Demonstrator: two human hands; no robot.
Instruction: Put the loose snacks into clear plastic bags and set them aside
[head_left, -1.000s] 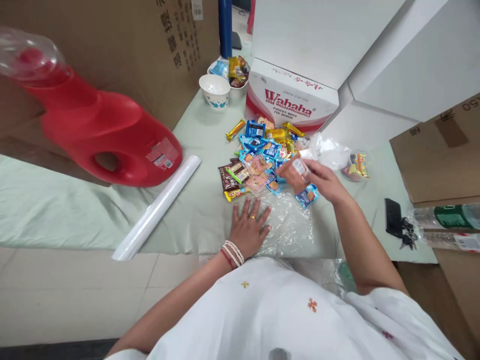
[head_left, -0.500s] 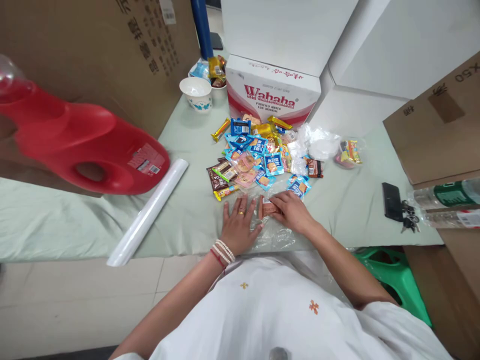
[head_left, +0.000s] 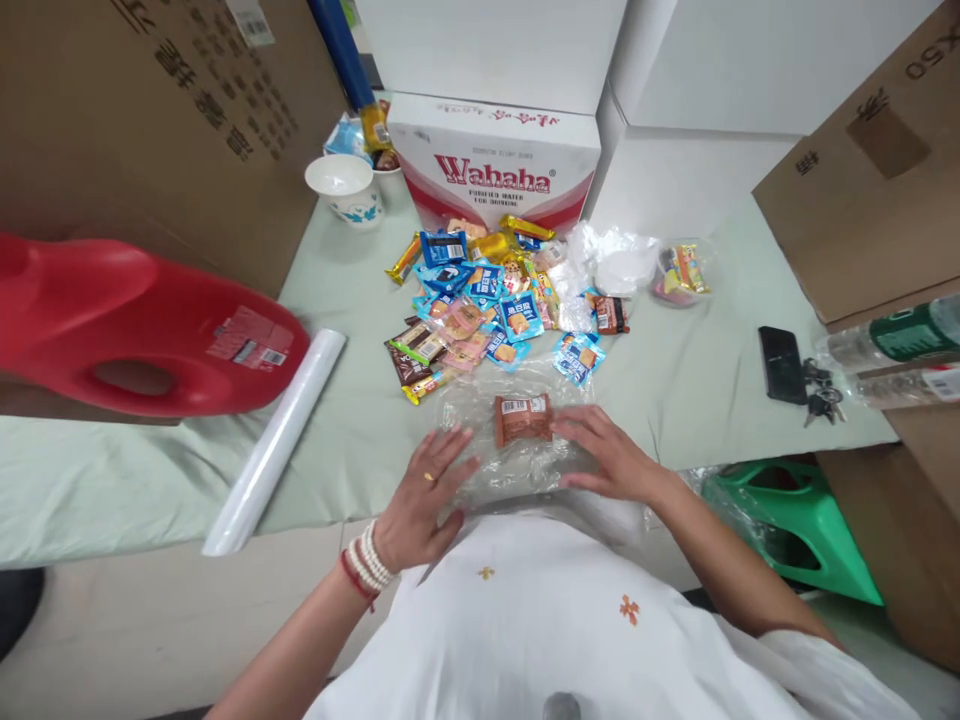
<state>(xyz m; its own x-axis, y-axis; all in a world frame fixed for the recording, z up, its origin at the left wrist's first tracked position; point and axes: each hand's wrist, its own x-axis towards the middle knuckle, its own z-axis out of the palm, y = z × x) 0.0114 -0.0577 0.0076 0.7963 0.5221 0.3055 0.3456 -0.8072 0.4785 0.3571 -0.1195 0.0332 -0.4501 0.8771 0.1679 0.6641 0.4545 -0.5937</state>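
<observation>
A brown snack packet lies on a sheet of clear plastic film at the near edge of the table. My left hand rests open and flat on the film's left side, fingers spread. Flat on the right side of the film lies my right hand, open, its fingertips just beside the packet. Neither hand holds anything. Behind the film sits a heap of small wrapped snacks, mostly blue and yellow packets.
A red jug lies at the left beside a white roll. A Wahaha carton and a paper cup stand at the back. A black phone with keys and bottles lie right. A green stool stands below.
My right hand carried the brown packet from the heap to the film, set it down and let go. My left hand slid back toward me. Both hands now lie flat on the film.
</observation>
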